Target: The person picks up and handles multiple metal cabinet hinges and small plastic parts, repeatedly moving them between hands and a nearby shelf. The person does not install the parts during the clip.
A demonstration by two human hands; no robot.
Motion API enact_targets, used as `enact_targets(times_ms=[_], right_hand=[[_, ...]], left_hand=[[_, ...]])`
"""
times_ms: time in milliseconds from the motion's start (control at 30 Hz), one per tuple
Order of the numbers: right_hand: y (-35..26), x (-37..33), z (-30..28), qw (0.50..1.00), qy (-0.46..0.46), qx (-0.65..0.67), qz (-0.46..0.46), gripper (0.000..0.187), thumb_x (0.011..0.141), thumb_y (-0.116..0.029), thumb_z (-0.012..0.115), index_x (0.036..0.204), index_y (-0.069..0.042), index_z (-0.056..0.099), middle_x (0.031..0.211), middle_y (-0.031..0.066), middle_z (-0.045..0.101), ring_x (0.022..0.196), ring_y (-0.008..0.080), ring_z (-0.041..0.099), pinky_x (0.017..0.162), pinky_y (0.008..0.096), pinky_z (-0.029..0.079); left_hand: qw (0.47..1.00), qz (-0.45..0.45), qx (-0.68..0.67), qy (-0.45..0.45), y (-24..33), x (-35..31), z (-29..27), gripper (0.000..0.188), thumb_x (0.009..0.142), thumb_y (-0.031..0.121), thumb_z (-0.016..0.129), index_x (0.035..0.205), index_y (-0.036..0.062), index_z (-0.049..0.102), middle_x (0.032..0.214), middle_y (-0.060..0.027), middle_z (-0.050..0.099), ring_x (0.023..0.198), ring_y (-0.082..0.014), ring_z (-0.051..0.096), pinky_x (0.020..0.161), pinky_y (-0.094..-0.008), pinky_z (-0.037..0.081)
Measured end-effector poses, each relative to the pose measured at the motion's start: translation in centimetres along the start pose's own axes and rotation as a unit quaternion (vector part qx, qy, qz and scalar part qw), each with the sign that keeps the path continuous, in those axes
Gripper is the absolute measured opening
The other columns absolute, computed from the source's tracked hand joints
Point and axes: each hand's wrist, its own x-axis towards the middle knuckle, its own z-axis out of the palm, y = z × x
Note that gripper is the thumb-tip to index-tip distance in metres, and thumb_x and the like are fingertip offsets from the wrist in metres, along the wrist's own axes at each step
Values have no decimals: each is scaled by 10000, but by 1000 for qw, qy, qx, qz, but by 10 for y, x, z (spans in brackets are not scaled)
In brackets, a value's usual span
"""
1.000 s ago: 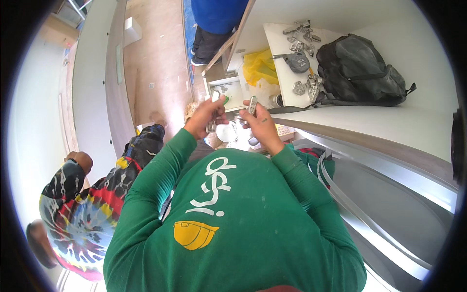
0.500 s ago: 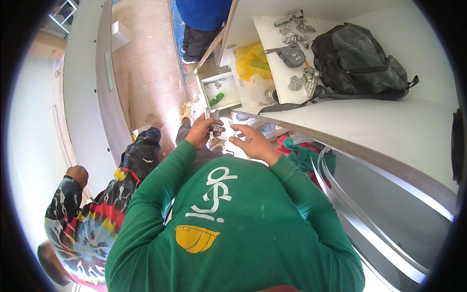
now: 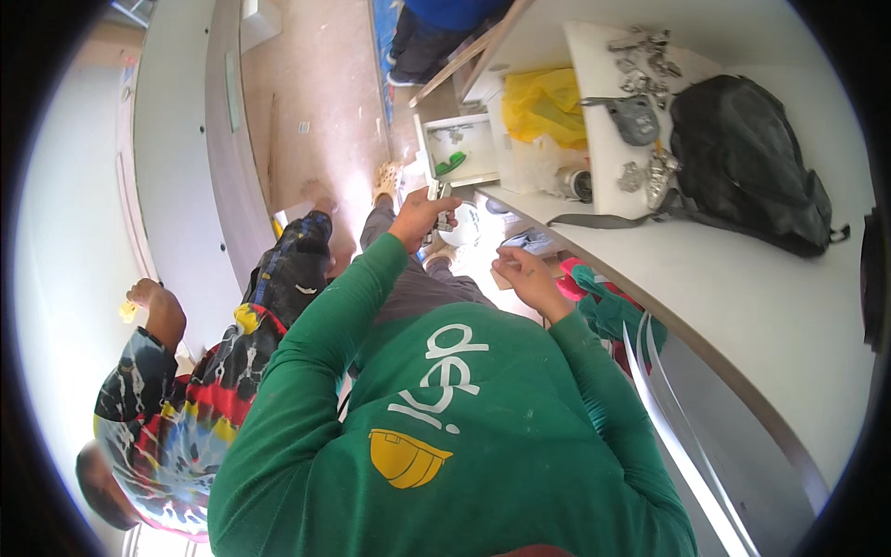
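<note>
My left hand is closed around metal cabinet hinges, whose silvery arms stick out past the fingers; how many it holds is hard to tell. To its right, my right hand hovers apart from them, fingers loosely bent with a gap from the thumb and nothing visible between them. More loose hinges lie on the white cabinet panel, beside a grey tape measure.
A black backpack rests on the white surface at right, near a yellow bag. Beyond my hands is an open drawer holding a green object. A co-worker in a patterned shirt is close at left; another person stands ahead.
The view has shifted, so the cabinet and floor sit farther right. My right hand has drawn away from the hinges in my left hand. The co-worker's raised hand now shows something yellowish.
</note>
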Motion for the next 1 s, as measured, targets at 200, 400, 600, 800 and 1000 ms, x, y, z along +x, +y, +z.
enact_targets(times_ms=[200, 400, 600, 800, 1000], right_hand=[[-28, 131, 52, 998, 50, -22, -20, 741, 876, -447, 811, 1418, 8, 589, 1341, 246, 652, 1003, 302, 719, 897, 394, 569], [-49, 279, 40, 957, 85, -276, -25, 638, 881, -406, 759, 1428, -110, 614, 1558, 229, 474, 1394, 395, 505, 1153, 535, 415], [-6, 393, -58, 632, 39, -766, -106, 480, 1004, -267, 514, 1468, -189, 605, 1717, 102, 303, 1582, 368, 257, 1218, 753, 153], [26, 388, -186, 438, 59, -892, 100, 414, 1032, -301, 492, 1367, -168, 696, 1474, 84, 617, 1488, 326, 405, 1200, 722, 235], [1, 375, -194, 559, 107, -776, 272, 416, 1025, -326, 513, 1350, -165, 715, 1474, 87, 623, 1437, 338, 486, 1177, 719, 288]], left_hand=[[986, -63, -128, 89, -65, 34, -51, 184, 932, 89, 729, 1041, -45, 666, 807, -84, 670, 719, -174, 676, 669, -323, 580], [962, -129, -198, 138, -104, 44, -95, 190, 934, 77, 728, 1053, -43, 640, 828, -90, 659, 684, -180, 670, 633, -330, 593], [951, -153, -201, 177, -153, 77, -120, 192, 930, 85, 749, 1027, -29, 628, 807, -69, 636, 684, -159, 636, 647, -329, 579], [956, -166, -199, 138, -161, 90, -121, 222, 929, 82, 758, 1105, -9, 658, 839, -40, 645, 688, -139, 631, 646, -321, 569], [962, -163, -174, 135, -161, 92, -118, 164, 940, 115, 763, 1005, 28, 641, 800, -32, 649, 686, -137, 649, 660, -312, 572]])
